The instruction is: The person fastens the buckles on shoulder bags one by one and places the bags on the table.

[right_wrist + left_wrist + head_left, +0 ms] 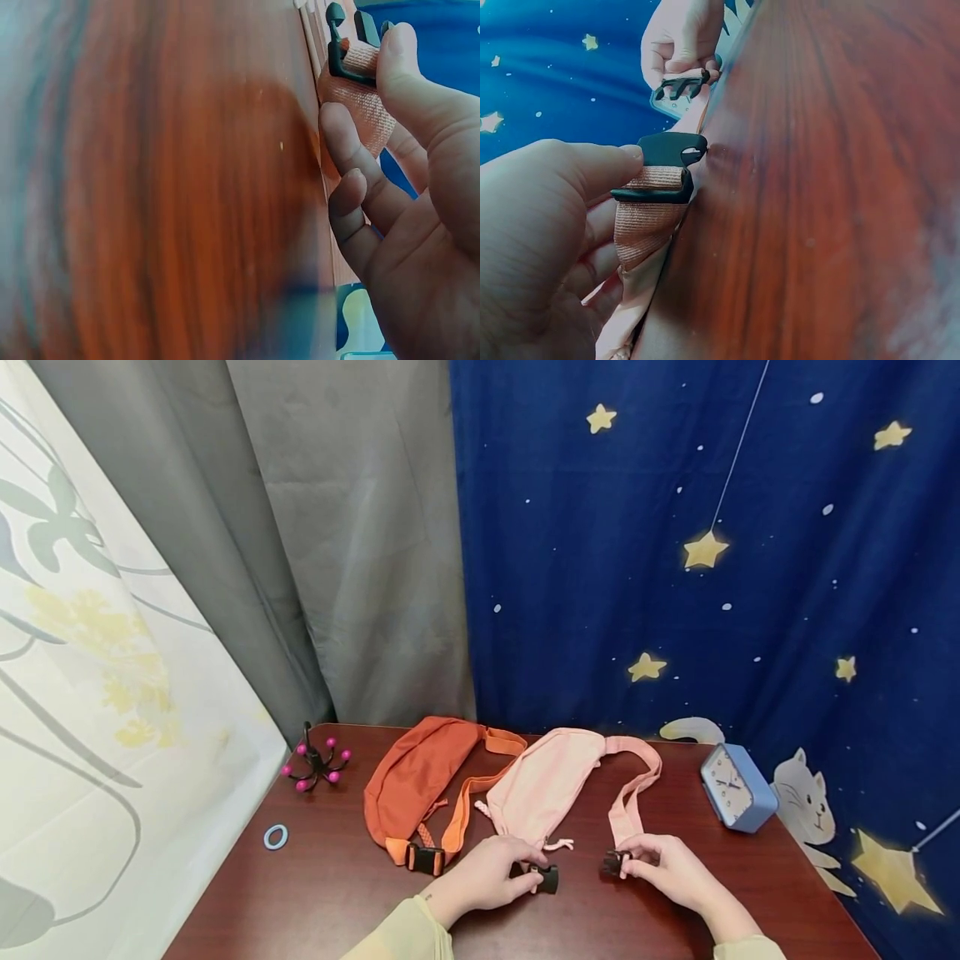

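A pink waist bag (543, 777) lies on the table with its strap (637, 768) looping out to the right. My left hand (491, 875) pinches the black socket half of its buckle (548, 878), thumb on the plastic in the left wrist view, where the socket half (667, 148) has pink webbing threaded through it. My right hand (667, 870) pinches the pronged half (613, 862) at the strap's end; its prongs (336, 16) show in the right wrist view. The two halves are apart, facing each other.
An orange waist bag (420, 777) with its black buckle (425, 859) fastened lies left of the pink one. Farther left are a black rack with pink knobs (317, 766) and a blue ring (275, 837). A blue clock (738, 787) stands at the right.
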`<state>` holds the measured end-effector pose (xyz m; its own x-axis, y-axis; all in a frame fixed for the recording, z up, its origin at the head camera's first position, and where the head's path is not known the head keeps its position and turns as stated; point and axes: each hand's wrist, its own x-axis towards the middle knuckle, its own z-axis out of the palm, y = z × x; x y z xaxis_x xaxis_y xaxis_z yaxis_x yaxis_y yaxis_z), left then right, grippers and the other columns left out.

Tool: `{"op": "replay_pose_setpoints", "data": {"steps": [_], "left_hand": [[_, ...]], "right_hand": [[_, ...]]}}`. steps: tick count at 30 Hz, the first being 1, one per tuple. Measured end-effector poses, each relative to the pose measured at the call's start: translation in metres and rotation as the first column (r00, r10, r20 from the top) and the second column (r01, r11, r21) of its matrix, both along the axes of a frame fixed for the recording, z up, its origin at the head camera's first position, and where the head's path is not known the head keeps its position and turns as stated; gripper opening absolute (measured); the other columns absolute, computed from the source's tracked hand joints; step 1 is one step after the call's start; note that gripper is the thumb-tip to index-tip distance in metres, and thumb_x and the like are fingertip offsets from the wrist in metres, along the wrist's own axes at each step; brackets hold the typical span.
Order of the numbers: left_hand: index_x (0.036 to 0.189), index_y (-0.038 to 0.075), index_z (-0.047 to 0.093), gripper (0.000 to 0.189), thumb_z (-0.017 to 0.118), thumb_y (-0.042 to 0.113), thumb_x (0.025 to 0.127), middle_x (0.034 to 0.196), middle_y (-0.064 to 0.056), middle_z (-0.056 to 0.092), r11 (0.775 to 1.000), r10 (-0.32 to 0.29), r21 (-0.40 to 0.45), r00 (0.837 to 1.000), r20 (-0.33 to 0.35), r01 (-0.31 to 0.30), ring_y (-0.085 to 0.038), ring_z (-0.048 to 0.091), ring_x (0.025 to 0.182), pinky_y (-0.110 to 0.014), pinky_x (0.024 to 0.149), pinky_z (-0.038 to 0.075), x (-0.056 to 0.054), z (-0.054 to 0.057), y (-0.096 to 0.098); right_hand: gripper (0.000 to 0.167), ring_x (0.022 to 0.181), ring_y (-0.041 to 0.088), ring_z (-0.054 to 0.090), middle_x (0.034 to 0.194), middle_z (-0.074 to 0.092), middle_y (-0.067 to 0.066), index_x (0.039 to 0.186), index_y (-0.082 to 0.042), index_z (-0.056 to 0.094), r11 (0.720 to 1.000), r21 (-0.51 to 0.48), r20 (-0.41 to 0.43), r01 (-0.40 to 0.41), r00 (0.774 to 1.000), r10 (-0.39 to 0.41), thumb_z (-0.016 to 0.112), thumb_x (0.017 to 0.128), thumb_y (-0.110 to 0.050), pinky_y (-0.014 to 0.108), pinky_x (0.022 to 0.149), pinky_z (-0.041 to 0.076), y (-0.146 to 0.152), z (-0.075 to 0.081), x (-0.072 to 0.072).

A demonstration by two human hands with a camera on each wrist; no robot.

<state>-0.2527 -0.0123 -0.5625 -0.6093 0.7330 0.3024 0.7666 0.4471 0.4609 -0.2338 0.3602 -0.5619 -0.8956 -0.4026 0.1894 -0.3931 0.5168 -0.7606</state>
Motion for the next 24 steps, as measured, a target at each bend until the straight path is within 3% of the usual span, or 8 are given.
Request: {"op": "replay_pose_setpoints", "data": {"steps": [7,17,24], "left_hand": [[0.118,0.026,0.081,0.015,0.075,0.029,0.105,0.100,0.017,0.078,1.000,0.001,0.030,1.000,0.011,-0.001,0.007,0.068,0.093,-0.013,0.092,0.052,-0.001,-0.003,0.000],[0.122,0.022,0.081,0.018,0.075,0.025,0.105,0.113,0.009,0.081,0.997,-0.003,0.072,0.999,0.050,-0.001,0.005,0.069,0.098,-0.015,0.093,0.054,-0.001,-0.004,-0.001],[0.123,0.022,0.081,0.019,0.075,0.023,0.105,0.120,0.008,0.082,0.988,0.012,0.149,0.990,0.142,-0.033,0.001,0.071,0.102,-0.020,0.095,0.056,-0.001,-0.008,-0.001]], "right_hand": [[0.016,0.077,0.002,0.072,0.086,0.080,-0.001,0.118,-0.006,0.080,0.998,-0.054,0.004,-0.025,1.000,0.025,0.076,0.103,-0.010,0.023,0.069,0.060,-0.007,-0.004,-0.001],[0.018,0.078,0.011,0.073,0.086,0.080,0.008,0.122,-0.003,0.078,0.992,-0.118,0.024,-0.046,0.999,0.049,0.071,0.106,-0.010,0.027,0.069,0.061,-0.016,-0.013,-0.001],[0.017,0.076,0.009,0.073,0.086,0.080,0.005,0.121,-0.003,0.078,0.992,-0.113,0.030,-0.050,0.998,0.054,0.071,0.107,-0.010,0.028,0.068,0.062,-0.029,-0.019,-0.002]]}}
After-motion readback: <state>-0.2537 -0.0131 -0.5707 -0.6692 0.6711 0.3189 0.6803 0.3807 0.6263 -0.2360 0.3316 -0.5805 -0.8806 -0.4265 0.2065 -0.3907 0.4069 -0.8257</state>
